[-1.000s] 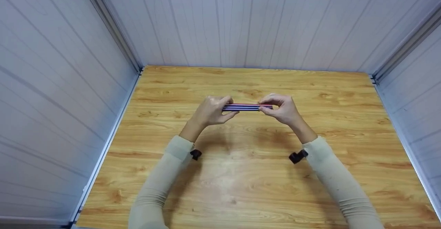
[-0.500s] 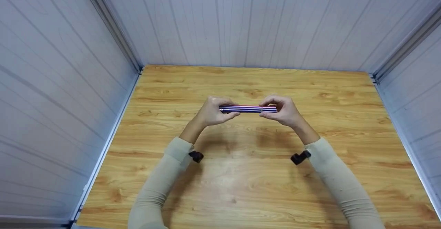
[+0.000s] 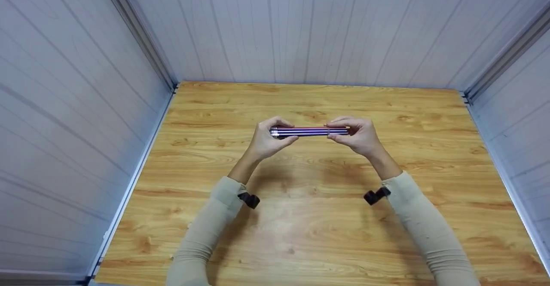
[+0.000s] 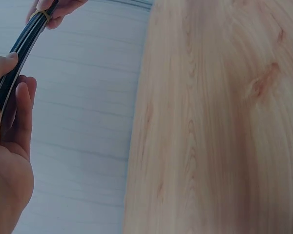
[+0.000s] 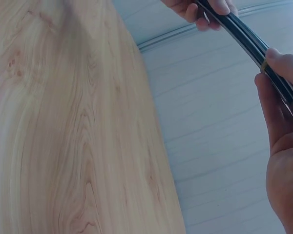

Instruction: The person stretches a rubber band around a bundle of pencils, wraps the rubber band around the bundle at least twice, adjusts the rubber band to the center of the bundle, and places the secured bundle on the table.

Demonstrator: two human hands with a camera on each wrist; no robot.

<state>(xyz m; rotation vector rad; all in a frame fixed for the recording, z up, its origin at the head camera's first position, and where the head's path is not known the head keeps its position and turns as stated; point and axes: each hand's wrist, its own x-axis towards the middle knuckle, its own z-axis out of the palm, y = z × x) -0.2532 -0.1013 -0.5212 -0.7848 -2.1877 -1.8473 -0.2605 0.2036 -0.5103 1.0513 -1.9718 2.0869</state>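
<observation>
A bundle of several slim striped pencils point(image 3: 308, 131), dark with pale lines and a red one along the far side, is held level above the table. My left hand point(image 3: 265, 142) grips its left end, thumb on the near side and fingers on the far side. Pale tips show inside that grip. My right hand point(image 3: 364, 139) holds the other end the same way. A thin yellowish rubber band point(image 5: 263, 66) circles the bundle by the right thumb and fingertip in the right wrist view. Part of each end is hidden by the hands.
Beneath the hands lies a wood-grain table point(image 3: 296, 217). White panel walls point(image 3: 283, 28) rise along its back and both sides. A small black device point(image 3: 249, 200) is fixed at the left cuff, and another black device point(image 3: 376, 196) at the right cuff.
The right fingertips pinched at the band a second ago; now the hand holds the end more openly. Both hands have moved slightly apart, and more of the bundle's left end shows.
</observation>
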